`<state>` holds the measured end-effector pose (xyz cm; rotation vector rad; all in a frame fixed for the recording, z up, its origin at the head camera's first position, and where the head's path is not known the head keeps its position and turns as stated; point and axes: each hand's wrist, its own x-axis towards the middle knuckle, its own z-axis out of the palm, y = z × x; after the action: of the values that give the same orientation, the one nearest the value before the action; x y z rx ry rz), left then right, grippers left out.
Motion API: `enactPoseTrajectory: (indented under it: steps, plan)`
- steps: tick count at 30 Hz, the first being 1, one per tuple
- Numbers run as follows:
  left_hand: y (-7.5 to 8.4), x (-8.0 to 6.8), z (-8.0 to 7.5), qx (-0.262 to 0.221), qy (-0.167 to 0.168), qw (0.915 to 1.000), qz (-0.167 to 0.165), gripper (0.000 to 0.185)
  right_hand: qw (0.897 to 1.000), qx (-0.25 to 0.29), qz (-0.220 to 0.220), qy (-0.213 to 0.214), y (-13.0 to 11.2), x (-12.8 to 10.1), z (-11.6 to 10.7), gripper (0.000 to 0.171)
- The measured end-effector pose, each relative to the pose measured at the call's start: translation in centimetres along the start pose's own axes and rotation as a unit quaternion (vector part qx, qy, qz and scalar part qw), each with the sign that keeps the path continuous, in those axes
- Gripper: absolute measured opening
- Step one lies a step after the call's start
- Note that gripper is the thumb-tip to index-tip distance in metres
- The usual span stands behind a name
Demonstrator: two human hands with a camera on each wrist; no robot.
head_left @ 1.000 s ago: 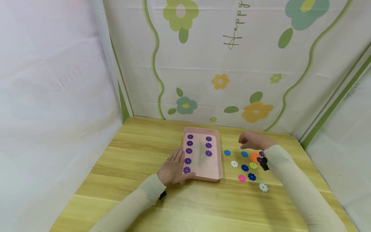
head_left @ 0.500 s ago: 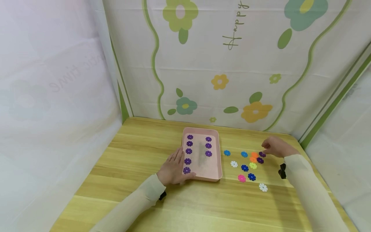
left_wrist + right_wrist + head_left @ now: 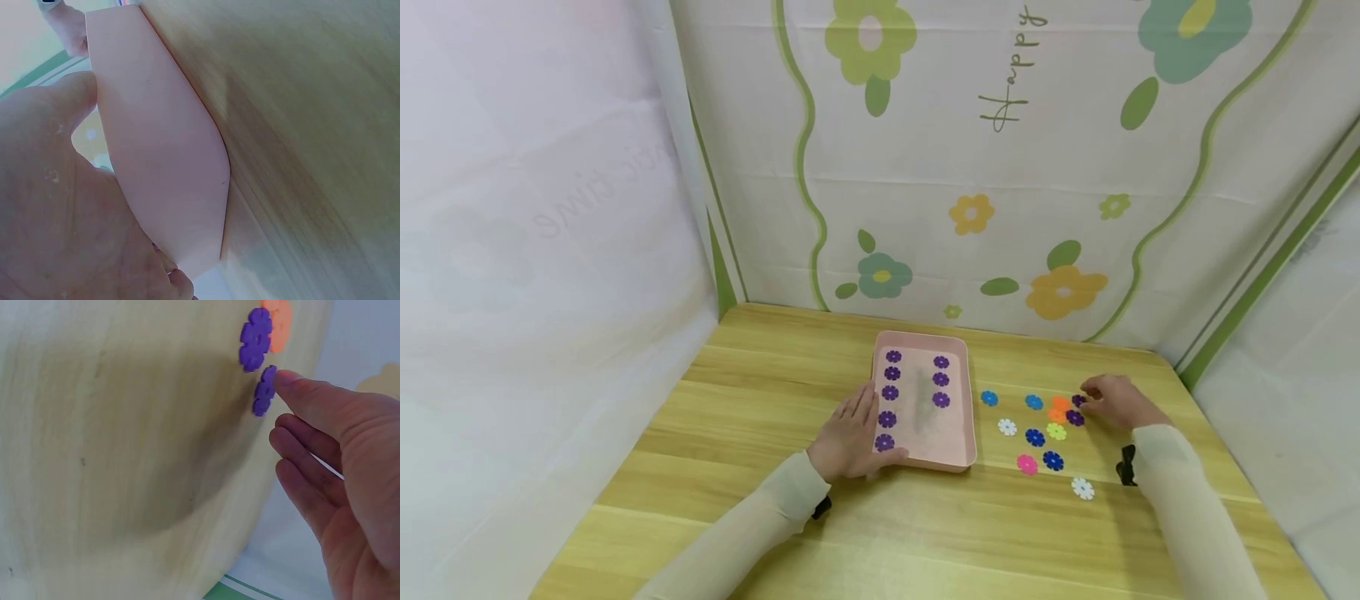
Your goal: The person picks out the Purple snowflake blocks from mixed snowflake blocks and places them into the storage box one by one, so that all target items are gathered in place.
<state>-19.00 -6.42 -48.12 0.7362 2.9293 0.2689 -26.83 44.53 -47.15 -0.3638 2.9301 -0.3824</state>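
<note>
My left hand rests against the left rim and near corner of a pink tray, fingers straight and thumb along the near edge. Inside the tray, purple flower-shaped discs lie in two columns. My right hand is at the right of a loose group of discs. Its thumb tip and forefinger pinch the edge of a purple disc; the forefinger is mostly hidden behind the thumb. Another purple disc lies beside it, next to an orange disc.
Right of the tray lie blue, white, pink, dark blue and yellow-green discs. A second white disc is nearer the front. A printed curtain stands behind the wooden table.
My right hand has travelled right from above the blue discs and come down to the far purple disc, where it stays. The left hand and tray hold still.
</note>
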Motion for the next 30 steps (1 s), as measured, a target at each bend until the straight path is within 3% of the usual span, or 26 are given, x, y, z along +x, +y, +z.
enactPoseTrajectory:
  steps: [2, 9, 18, 30]
  plan:
    - [-0.2, 0.2, 0.6, 0.001, 0.006, 1.0, 0.001, 0.119, 1.0, -0.002, 0.001, 0.004, 0.2, 0.0, 0.3, 0.039]
    - [0.2, -0.1, -0.3, 0.006, -0.017, 0.9998, -0.005, 0.115, 1.0, -0.014, -0.006, 0.011, 0.5, 0.1, 1.0, 0.034]
    - [0.0, 0.0, 0.1, 0.009, -0.004, 0.9999, -0.001, 0.117, 1.0, 0.009, 0.008, -0.009, 0.3, 0.5, 0.5, 0.03]
    - [0.3, 0.0, -0.5, 0.015, -0.023, 0.9995, -0.013, 0.112, 0.998, 0.047, 0.031, -0.021, 0.4, 0.2, -0.2, 0.01]
